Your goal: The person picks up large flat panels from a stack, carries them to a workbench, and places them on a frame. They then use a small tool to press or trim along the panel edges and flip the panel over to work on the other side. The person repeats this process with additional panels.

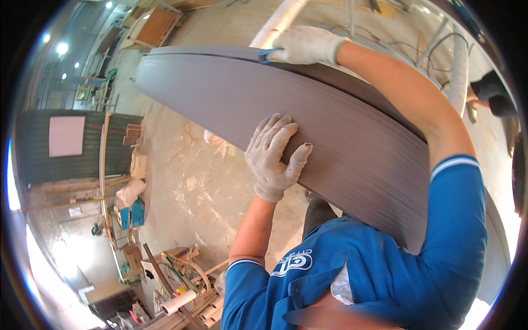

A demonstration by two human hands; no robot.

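Observation:
A long, dark grey-brown panel [352, 148] with a fine lengthwise grain stretches across the view in front of my body. My left hand [274, 157], in a pale work glove, lies on its near part with the fingers stretched out and the thumb apart. Over at the far edge, my gloved right hand [308, 45] is closed around a small blue tool [266, 55]. Its kind cannot be made out, as the fingers cover most of it. The tool sits beside a dark groove that runs along the panel's far side.
Metal tubing [280, 22] stands behind the panel, with cables near it. On the right is another person's leg [492, 91]. Rolled tubes and scrap wood [181, 300] lie at lower left. A green corrugated wall [91, 140] is at the left.

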